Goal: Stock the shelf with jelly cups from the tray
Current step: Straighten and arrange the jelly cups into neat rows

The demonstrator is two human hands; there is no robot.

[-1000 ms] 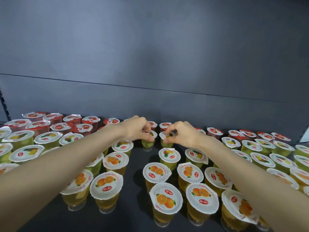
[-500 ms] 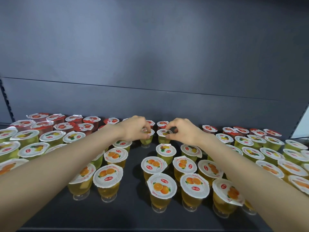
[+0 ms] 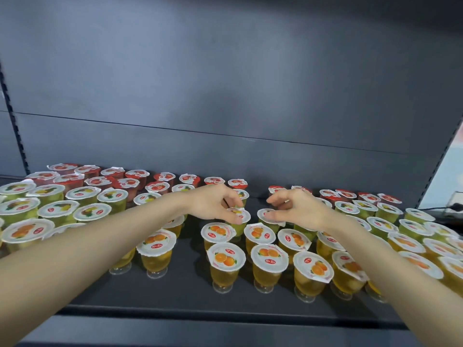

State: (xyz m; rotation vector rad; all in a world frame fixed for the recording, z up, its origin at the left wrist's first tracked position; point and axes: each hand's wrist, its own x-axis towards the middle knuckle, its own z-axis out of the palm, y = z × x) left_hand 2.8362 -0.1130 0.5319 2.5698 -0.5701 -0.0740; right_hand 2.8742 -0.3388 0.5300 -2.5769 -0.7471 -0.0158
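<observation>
**Clerk:** Entry one, the fixture?

**Checker:** Dark grey flat metal shelf (image 3: 190, 279) across the lower half of the frame, with a matching grey back panel (image 3: 225, 96) above it. It carries rows of clear plastic footed cups with white foil lids: red jelly cups (image 3: 160, 187) at the back, green jelly cups (image 3: 86, 196) in the middle and orange jelly cups (image 3: 226, 259) in front.

**Clerk:** Entry two, the left hand (image 3: 210, 204)?

**Checker:** Centre of the frame, palm down. Its grip is closed, thumb and curled fingers pinching the lid rim of one green-filled clear cup (image 3: 242, 215). That cup stands in the middle rows, directly under the fingertips.

**Clerk:** Entry three, the right hand (image 3: 300, 209)?

**Checker:** Just right of centre. Its grip is apart, fingers loosely bent, the forefinger raised clear of the thumb. The thumb tip lies over the lid of a second green-filled clear cup (image 3: 273, 223), which stands just beside the first. Whether the thumb presses the lid I cannot tell. There is a thin silver ring (image 3: 287, 201) on one finger.
</observation>
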